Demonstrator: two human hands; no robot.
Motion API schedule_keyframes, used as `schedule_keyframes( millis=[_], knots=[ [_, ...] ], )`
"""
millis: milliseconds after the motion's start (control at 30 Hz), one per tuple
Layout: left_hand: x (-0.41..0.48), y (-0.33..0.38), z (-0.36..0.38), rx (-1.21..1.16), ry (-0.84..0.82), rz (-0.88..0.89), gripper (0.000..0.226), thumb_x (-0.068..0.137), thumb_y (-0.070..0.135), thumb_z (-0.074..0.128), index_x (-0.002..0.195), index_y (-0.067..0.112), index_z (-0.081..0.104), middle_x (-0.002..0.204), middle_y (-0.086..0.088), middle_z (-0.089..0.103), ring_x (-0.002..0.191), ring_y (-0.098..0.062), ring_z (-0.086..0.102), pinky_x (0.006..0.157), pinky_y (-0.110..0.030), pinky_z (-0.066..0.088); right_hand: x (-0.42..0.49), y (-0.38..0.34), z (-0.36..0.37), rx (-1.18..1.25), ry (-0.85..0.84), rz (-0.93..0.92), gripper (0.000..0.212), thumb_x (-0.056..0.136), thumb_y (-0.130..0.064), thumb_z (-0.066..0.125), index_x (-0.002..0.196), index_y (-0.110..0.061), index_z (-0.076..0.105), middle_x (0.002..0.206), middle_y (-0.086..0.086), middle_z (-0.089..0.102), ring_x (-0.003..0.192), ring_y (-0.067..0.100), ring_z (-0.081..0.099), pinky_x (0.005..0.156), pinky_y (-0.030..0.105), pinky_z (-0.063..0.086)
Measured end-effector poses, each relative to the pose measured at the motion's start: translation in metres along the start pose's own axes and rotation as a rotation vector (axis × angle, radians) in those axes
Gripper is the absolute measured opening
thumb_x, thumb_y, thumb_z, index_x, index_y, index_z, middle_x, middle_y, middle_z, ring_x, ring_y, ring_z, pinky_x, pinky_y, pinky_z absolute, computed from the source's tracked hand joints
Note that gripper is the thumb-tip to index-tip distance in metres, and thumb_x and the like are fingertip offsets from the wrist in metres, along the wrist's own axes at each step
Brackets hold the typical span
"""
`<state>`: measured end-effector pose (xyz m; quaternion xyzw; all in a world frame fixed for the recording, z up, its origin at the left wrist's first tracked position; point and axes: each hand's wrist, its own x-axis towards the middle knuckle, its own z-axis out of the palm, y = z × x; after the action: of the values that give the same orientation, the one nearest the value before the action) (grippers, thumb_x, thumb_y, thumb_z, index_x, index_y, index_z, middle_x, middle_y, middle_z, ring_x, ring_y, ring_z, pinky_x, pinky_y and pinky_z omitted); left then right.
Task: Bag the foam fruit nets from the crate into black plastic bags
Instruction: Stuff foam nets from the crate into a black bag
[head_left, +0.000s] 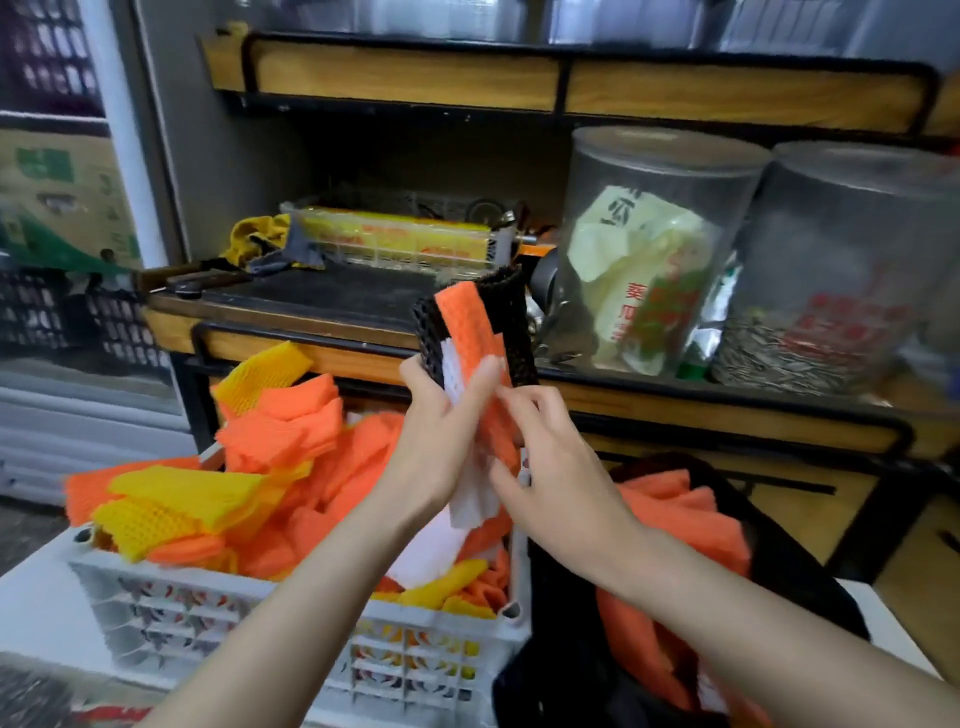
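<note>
Foam fruit nets (291, 447) fill the white lattice crate (249, 618) at lower left. Most are flattened orange sleeves with a diamond mesh texture. Several yellow ones lie on top and toward the front, and a white one sits near the crate's right side. Above the crate, the left hand (441, 431) grips a small upright bundle (470, 322) of nets, fingers and thumb curled round its lower part. The bundle has a black net behind, an orange one in front and a white one beneath. The right hand (550, 457) pinches the orange and white nets at the bundle's lower edge. Just right of the crate, a black plastic bag (810, 566) stands open with orange nets (675, 519) inside. Behind, clear jars (654, 249) sit on a wooden shelf (727, 426).
</note>
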<state>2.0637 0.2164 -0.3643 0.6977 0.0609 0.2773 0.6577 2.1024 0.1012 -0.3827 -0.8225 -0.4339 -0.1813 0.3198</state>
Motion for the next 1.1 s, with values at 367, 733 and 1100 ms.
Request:
schedule_keyframes(
  millis=[367,733,1100],
  knots=[
    [-0.026,0.009,0.100,0.232,-0.051,0.274,0.026,0.091,0.019,0.058,0.102,0.013,0.035,0.069,0.011,0.049,0.056,0.009,0.054,0.052,-0.010,0.041,-0.099,0.064,-0.087,-0.147,0.085,0.255,0.065,0.089,-0.033,0.060,0.141,-0.025,0.023,0.121,-0.019,0.031,0.117,-0.004,0.033,0.097,0.008,0.024],
    [-0.046,0.023,0.150,0.200,-0.132,0.411,0.025,0.091,0.019,0.058,0.107,0.012,0.040,0.070,0.015,0.053,0.065,0.010,0.055,0.057,-0.012,0.044,-0.175,0.126,-0.091,-0.228,-0.155,0.769,0.049,0.093,-0.036,0.054,0.136,-0.021,0.036,0.123,-0.001,0.057,0.110,0.014,0.058,0.082,0.030,0.051],
    [-0.059,-0.009,0.171,0.416,-0.361,0.598,0.051,0.082,0.007,0.066,0.123,0.029,0.046,0.105,0.031,0.053,0.099,0.015,0.053,0.080,-0.001,0.035,-0.174,0.157,-0.184,0.193,0.354,0.860,0.009,0.091,-0.024,0.059,0.090,-0.017,0.066,0.074,-0.002,0.069,0.075,0.011,0.064,0.075,0.031,0.053]
  ],
)
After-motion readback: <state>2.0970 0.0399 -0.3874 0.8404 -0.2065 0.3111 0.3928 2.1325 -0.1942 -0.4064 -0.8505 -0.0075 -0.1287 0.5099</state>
